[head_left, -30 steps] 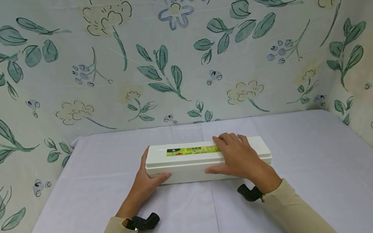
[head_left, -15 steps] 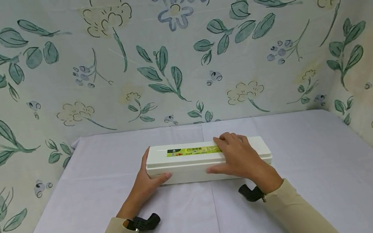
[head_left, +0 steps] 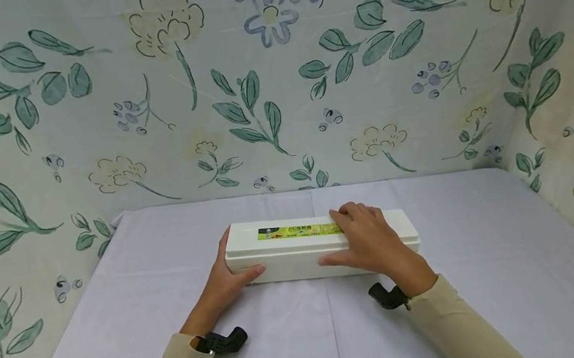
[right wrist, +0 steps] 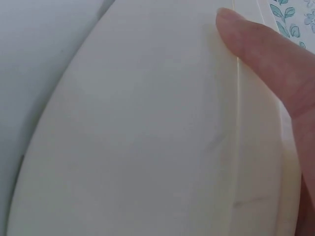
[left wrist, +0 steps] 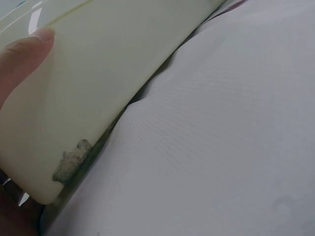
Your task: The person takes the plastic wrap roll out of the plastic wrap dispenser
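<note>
A long white cling film box (head_left: 290, 270) lies crosswise on the cloth, its lid down, with a yellow-green label (head_left: 295, 231) on top. My left hand (head_left: 221, 282) grips its left end, thumb on the front wall and the other fingers mostly hidden round the end. Over the right half, my right hand (head_left: 371, 242) holds the box from above, fingers across the lid and covering the label's right end, thumb against the front. A greyish worn patch (left wrist: 72, 161) shows low on the box front in the left wrist view. The right wrist view shows the thumb (right wrist: 266, 51) crossing the lid seam.
A white cloth (head_left: 152, 250) with creases covers the table. Behind it and at both sides hang floral-printed sheets (head_left: 273, 162). Black wrist devices (head_left: 225, 341) sit at both beige sleeves.
</note>
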